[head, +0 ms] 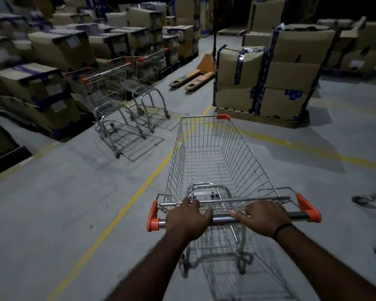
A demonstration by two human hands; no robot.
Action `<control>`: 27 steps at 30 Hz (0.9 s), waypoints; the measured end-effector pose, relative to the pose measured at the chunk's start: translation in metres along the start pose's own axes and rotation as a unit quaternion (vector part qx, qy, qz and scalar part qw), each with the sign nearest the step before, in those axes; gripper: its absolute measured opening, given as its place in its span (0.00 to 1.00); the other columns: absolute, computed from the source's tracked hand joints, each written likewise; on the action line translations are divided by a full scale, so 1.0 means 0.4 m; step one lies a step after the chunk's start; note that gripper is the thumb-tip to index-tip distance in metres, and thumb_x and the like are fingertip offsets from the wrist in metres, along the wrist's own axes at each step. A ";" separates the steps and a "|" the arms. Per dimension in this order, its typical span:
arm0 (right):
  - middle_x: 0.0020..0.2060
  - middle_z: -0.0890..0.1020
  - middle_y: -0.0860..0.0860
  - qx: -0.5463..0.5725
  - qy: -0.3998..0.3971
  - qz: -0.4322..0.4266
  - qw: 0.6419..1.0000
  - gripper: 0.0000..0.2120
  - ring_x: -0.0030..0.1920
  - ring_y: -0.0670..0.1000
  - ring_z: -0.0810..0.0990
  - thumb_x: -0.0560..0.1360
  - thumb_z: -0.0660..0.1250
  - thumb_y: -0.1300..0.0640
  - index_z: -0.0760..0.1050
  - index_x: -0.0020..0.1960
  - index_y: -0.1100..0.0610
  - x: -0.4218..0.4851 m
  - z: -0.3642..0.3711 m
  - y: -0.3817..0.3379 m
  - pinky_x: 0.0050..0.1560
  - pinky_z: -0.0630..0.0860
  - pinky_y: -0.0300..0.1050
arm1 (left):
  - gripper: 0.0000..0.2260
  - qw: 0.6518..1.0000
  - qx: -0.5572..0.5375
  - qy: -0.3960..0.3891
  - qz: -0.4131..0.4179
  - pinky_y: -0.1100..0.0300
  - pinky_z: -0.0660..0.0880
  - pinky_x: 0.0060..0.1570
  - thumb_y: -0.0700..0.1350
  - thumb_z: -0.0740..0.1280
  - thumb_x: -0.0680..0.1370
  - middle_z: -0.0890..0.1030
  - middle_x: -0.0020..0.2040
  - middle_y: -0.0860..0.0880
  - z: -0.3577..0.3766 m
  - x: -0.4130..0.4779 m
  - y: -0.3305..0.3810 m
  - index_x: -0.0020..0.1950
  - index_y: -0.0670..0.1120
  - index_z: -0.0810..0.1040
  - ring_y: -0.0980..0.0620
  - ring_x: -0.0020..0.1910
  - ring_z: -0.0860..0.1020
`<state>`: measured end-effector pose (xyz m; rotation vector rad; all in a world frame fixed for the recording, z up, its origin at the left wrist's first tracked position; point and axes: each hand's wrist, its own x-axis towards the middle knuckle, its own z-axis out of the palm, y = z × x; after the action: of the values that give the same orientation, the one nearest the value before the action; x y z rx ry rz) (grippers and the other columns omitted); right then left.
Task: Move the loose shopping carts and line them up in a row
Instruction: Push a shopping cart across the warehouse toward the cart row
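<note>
Several parked carts [115, 98] stand upper left of centre; your cart [217, 161] points straight up-frame, right of them. Your left hand [188, 218], nearer the row, and right hand [266, 218] both curl round its handle [223, 220].

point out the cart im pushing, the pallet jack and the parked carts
pushed cart [206, 161]: head view, basket's wire floor
pallet jack [201, 81]: head view, on a fork
parked carts [109, 96]: head view, nearest basket side
</note>
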<state>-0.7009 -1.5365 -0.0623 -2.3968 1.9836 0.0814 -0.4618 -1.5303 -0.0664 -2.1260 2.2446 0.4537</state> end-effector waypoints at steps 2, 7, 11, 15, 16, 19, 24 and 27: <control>0.32 0.80 0.49 -0.009 0.004 -0.002 1.000 0.47 0.35 0.48 0.79 0.65 0.36 0.17 0.79 0.35 0.53 0.081 -0.002 0.013 0.39 0.74 0.43 | 0.35 1.000 0.001 0.001 -0.007 0.47 0.73 0.55 0.72 0.46 0.77 0.73 0.69 0.45 -0.020 0.065 -0.006 0.70 0.50 0.73 0.41 0.62 0.77; 0.35 0.82 0.49 -0.022 0.012 -0.029 0.999 0.44 0.38 0.49 0.81 0.66 0.38 0.17 0.76 0.33 0.52 0.268 -0.007 0.032 0.39 0.75 0.43 | 0.35 1.000 -0.002 -0.006 -0.030 0.46 0.73 0.57 0.71 0.47 0.79 0.71 0.73 0.45 -0.072 0.211 -0.022 0.72 0.48 0.72 0.41 0.65 0.76; 0.37 0.82 0.51 -0.014 0.007 -0.044 0.999 0.38 0.44 0.52 0.83 0.70 0.45 0.20 0.70 0.30 0.52 0.403 -0.028 0.046 0.39 0.70 0.44 | 0.35 0.999 -0.009 -0.001 -0.051 0.46 0.72 0.58 0.71 0.47 0.79 0.70 0.74 0.45 -0.101 0.321 -0.032 0.72 0.49 0.73 0.41 0.66 0.76; 0.38 0.83 0.52 -0.025 0.016 -0.082 0.996 0.38 0.45 0.54 0.83 0.71 0.46 0.20 0.71 0.31 0.53 0.545 -0.039 0.061 0.42 0.73 0.44 | 0.34 0.996 -0.018 0.004 -0.082 0.46 0.72 0.61 0.71 0.47 0.79 0.67 0.77 0.45 -0.119 0.421 -0.037 0.74 0.50 0.71 0.41 0.69 0.74; 0.39 0.84 0.52 -0.023 0.020 -0.093 0.995 0.40 0.45 0.54 0.83 0.70 0.45 0.19 0.73 0.32 0.53 0.589 -0.039 0.070 0.42 0.73 0.44 | 0.34 0.995 -0.018 0.006 -0.095 0.46 0.72 0.61 0.71 0.46 0.79 0.67 0.77 0.45 -0.124 0.450 -0.037 0.74 0.50 0.71 0.41 0.69 0.74; 0.37 0.83 0.51 -0.018 0.025 -0.135 0.990 0.46 0.42 0.53 0.83 0.65 0.39 0.18 0.79 0.37 0.53 0.719 -0.034 0.090 0.43 0.76 0.44 | 0.36 0.991 -0.014 0.009 -0.135 0.46 0.73 0.60 0.71 0.45 0.79 0.68 0.76 0.45 -0.140 0.531 -0.035 0.72 0.49 0.73 0.41 0.68 0.75; 0.37 0.83 0.52 -0.023 0.026 -0.227 0.973 0.45 0.43 0.54 0.83 0.66 0.39 0.18 0.78 0.36 0.54 0.906 -0.058 0.101 0.43 0.74 0.45 | 0.33 0.976 -0.041 0.022 -0.214 0.46 0.74 0.60 0.71 0.46 0.80 0.71 0.72 0.45 -0.159 0.625 -0.021 0.69 0.50 0.74 0.40 0.65 0.76; 0.37 0.83 0.52 -0.017 0.016 -0.270 0.963 0.42 0.43 0.54 0.82 0.70 0.43 0.19 0.77 0.35 0.53 0.997 -0.076 0.104 0.42 0.72 0.45 | 0.33 0.966 -0.050 0.029 -0.254 0.47 0.74 0.58 0.70 0.46 0.80 0.71 0.71 0.44 -0.164 0.670 -0.005 0.69 0.50 0.74 0.41 0.64 0.77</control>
<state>-0.6666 -1.9371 -0.0551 -2.8752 1.2759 0.0635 -0.4674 -1.8060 -0.0600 -2.6678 1.6252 0.4877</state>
